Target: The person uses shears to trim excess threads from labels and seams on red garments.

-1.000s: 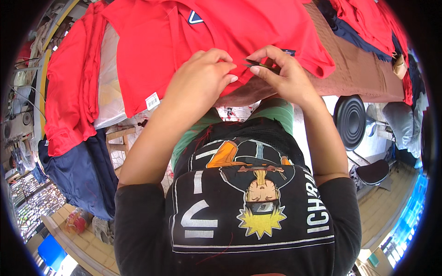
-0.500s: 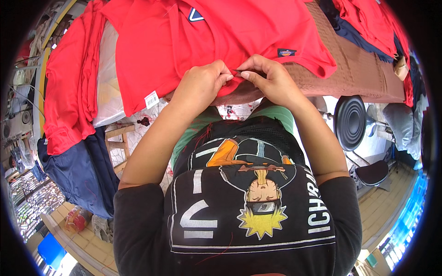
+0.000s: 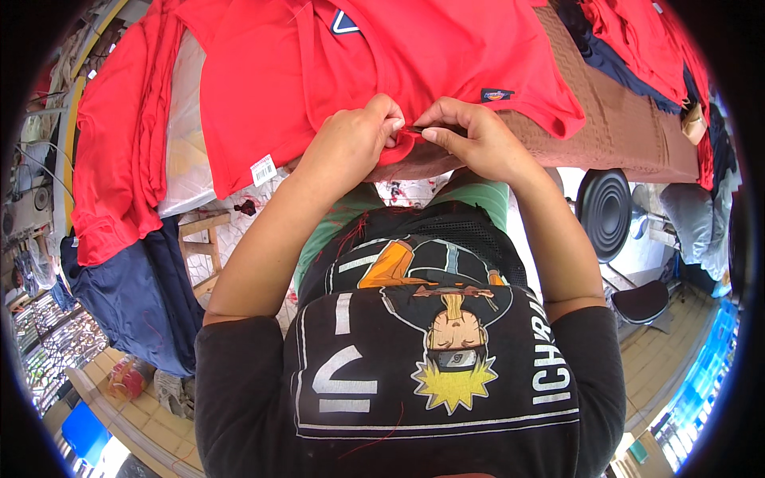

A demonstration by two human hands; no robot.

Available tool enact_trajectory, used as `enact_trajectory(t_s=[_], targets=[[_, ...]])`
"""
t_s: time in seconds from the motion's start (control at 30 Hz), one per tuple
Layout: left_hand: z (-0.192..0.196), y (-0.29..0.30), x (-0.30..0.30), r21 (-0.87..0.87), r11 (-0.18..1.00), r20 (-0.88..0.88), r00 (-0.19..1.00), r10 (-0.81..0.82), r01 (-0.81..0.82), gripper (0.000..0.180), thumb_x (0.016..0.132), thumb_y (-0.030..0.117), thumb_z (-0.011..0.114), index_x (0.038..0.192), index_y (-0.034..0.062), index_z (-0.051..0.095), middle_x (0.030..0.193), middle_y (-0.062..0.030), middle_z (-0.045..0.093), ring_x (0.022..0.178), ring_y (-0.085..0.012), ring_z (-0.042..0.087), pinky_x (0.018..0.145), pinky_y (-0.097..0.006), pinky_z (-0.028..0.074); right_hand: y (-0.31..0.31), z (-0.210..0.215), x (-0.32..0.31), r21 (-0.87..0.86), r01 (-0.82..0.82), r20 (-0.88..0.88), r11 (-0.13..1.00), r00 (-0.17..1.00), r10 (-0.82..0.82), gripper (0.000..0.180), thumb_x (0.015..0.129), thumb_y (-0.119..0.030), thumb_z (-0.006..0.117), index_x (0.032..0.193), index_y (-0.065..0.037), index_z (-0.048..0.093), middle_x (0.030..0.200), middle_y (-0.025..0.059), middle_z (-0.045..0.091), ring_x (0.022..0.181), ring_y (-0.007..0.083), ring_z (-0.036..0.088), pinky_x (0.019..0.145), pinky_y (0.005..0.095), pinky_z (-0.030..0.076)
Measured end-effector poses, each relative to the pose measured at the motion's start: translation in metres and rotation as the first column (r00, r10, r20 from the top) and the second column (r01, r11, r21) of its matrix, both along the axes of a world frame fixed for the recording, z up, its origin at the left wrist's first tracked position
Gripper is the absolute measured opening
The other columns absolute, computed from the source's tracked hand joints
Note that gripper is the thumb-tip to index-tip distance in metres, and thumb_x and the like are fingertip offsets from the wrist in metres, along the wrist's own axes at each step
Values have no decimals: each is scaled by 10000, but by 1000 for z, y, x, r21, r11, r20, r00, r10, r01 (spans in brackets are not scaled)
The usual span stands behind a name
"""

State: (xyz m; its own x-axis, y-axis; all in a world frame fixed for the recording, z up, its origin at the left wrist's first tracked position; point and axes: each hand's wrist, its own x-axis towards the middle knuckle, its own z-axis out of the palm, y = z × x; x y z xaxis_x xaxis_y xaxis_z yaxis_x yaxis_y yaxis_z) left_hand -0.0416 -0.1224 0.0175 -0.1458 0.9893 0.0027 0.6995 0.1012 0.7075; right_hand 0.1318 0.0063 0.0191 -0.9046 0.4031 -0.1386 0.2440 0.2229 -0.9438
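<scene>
A red garment lies spread over the table, with a white barcode tag at its lower left corner and a small dark label near its right end. My left hand is closed, pinching a fold of the garment's near edge between thumb and fingers. Close beside it, my right hand is closed around a small dark pointed tool, whose tip meets the pinched red fabric. Most of the tool is hidden in the palm, so its exact kind does not show.
The table wears a brown cloth. More red garments hang at its left over a navy cloth; another red and navy pile lies far right. A round black stool seat stands to the right below the table.
My left hand has drawn slightly apart from my right and turned, lifting a small curl of the red edge. The dark tool stays in my right hand.
</scene>
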Motion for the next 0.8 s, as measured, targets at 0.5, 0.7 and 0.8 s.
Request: enact_trajectory(t_s=[0.5, 0.7, 0.8], targets=[[12, -3, -1, 2, 998, 19, 997, -69, 69, 146, 938, 147, 568, 942, 1, 583, 823, -145, 678, 723, -250, 680, 634, -340, 521, -4, 10, 2, 217, -92, 9, 972, 996, 92, 182, 845, -116, 683, 1001, -29, 645, 852, 127, 686, 813, 212, 664, 735, 321, 503], [101, -35, -38, -142, 942, 206, 940, -272, 303, 200, 899, 170, 633, 915, -28, 657, 854, -91, 665, 768, -139, 629, 705, -261, 485, 14, 28, 13, 209, 64, -24, 976, 998, -61, 215, 862, -149, 684, 1048, -47, 649, 876, 84, 671, 801, 152, 625, 708, 297, 495], [79, -16, -33, -19, 1000, 101, 995, 7, -5, 231, 862, 196, 677, 955, -15, 663, 884, -88, 673, 821, -164, 648, 737, -282, 492, 21, 16, 0, 157, 223, -172, 962, 965, -196, 260, 857, -184, 702, 1067, -46, 636, 877, 85, 663, 807, 152, 614, 717, 307, 501]])
